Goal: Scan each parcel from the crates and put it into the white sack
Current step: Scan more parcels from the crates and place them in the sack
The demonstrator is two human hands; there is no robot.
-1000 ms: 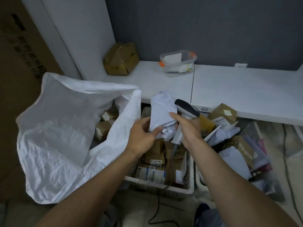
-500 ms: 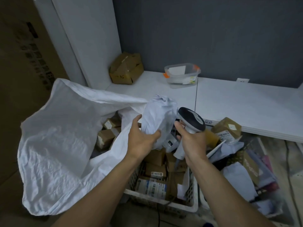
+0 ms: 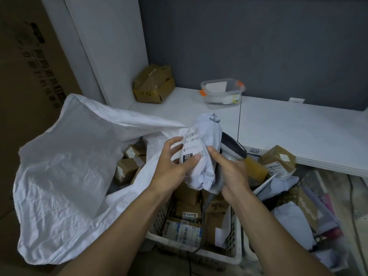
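Gripping the soft white parcel (image 3: 207, 134) from its left side, your left hand (image 3: 173, 164) is pressing its thumb on the label. That is covering part of the print, so only "231" and a bar code are showing clearly. Your right hand (image 3: 231, 174) is curling round the handle of the scanner (image 3: 234, 148), and its thumb is touching the parcel's right side. The parcel is hiding most of that handle, and only the dark scanner head is sticking out behind it.

You are holding the parcel in the air above the near crate (image 3: 199, 255), just beside the open mouth of the white sack (image 3: 69, 166). Your arms are covering some of the brown boxes lying in the crate. A few boxes are peeking out inside the sack, and its folds are hiding the rest. The heap of bags and boxes (image 3: 288, 216) on the right is going blurry and getting cut off at the edge of your view.
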